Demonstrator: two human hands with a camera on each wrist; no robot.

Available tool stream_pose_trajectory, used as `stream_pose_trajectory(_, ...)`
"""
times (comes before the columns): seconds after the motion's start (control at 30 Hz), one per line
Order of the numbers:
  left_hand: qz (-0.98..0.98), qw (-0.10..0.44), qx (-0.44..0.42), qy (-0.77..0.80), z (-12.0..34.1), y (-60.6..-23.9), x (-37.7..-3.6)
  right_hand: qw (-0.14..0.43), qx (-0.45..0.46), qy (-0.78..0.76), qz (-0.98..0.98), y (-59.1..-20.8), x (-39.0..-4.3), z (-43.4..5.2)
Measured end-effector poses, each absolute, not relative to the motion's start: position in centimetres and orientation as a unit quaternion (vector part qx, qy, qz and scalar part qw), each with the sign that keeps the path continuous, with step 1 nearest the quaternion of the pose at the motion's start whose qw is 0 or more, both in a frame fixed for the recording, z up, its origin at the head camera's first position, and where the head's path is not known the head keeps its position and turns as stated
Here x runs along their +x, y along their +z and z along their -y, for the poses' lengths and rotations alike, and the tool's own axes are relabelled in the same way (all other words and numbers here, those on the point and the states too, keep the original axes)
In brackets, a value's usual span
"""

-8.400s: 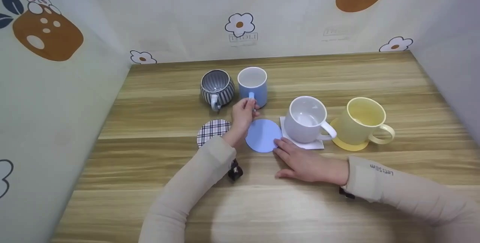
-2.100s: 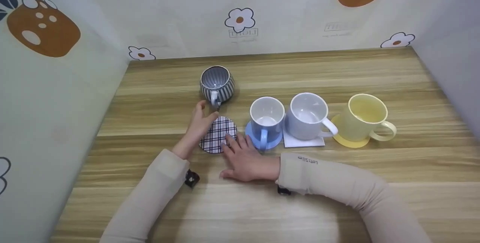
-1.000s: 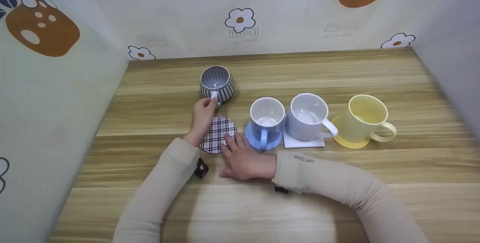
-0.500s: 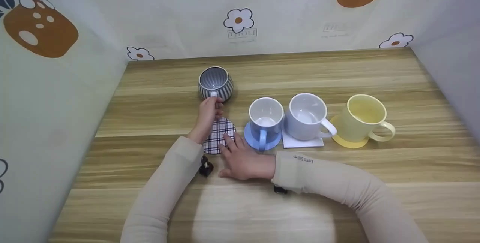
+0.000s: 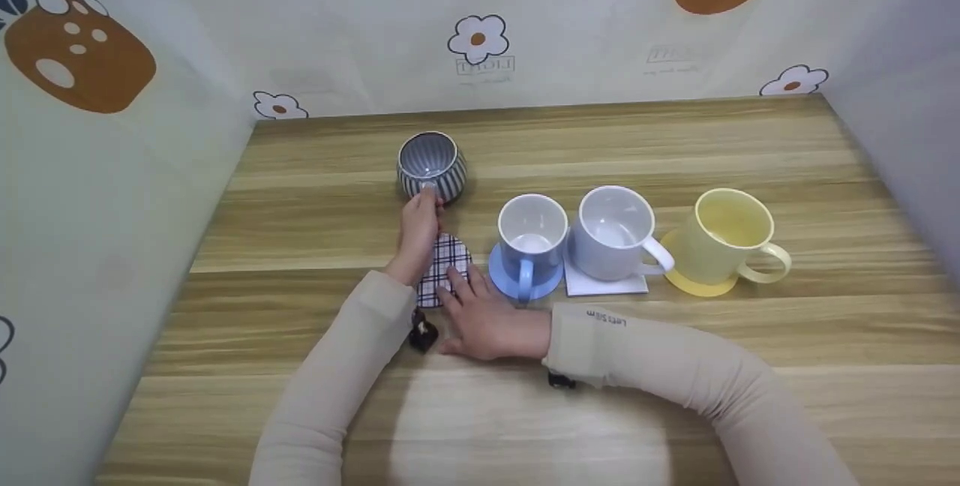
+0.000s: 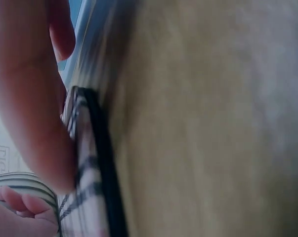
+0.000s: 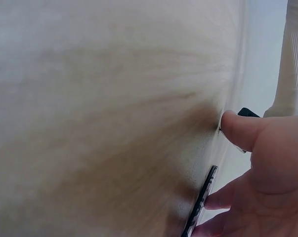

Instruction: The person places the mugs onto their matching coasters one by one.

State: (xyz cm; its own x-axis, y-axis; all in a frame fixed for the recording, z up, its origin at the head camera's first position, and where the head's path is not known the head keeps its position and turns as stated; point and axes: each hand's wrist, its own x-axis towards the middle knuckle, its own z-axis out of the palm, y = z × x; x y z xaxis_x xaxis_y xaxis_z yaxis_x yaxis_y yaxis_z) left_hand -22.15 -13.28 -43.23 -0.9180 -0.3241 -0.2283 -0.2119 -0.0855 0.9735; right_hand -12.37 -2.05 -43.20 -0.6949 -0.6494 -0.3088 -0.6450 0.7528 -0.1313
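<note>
On the wooden surface (image 5: 675,366), furthest left of the things, the striped mug (image 5: 431,166) stands upright toward the back, well apart from the row of mugs nearer the person, its handle turned toward them. The left hand (image 5: 420,235) reaches up to that handle and its fingertips pinch it, so this grip is closed on the handle; the mug's base is on the wood. Just below that hand lies the plaid coaster (image 5: 448,268), flat on the surface and partly covered by the left wrist. The right hand (image 5: 487,321) comes in from the right and rests flat, its straight fingers pressing on the near right edge of the plaid coaster, so that grip is open and holds nothing; the right wrist view shows the coaster edge-on under those fingers. Next to the right stands the blue mug (image 5: 531,238) on a round blue coaster (image 5: 501,276), its handle facing the person. Touching it on the right is the white mug (image 5: 613,231) on a square white coaster (image 5: 607,285). Furthest right, the yellow mug (image 5: 731,237) sits on a yellow coaster (image 5: 690,285), handle pointing right.
</note>
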Motion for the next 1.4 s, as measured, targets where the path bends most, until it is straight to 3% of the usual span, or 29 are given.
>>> stream_pose_trajectory(0.77,0.687,0.130,0.192,-0.689,13.4,-42.8,-21.1,0.156,-0.355,0.002,-0.922,-43.4,-12.2,2.1)
stream_pose_trajectory(1.4,0.688,0.142,0.163,-0.692,14.4,-42.2,-18.6,0.162,-0.358,0.006,-0.920,-43.4,-12.3,2.0)
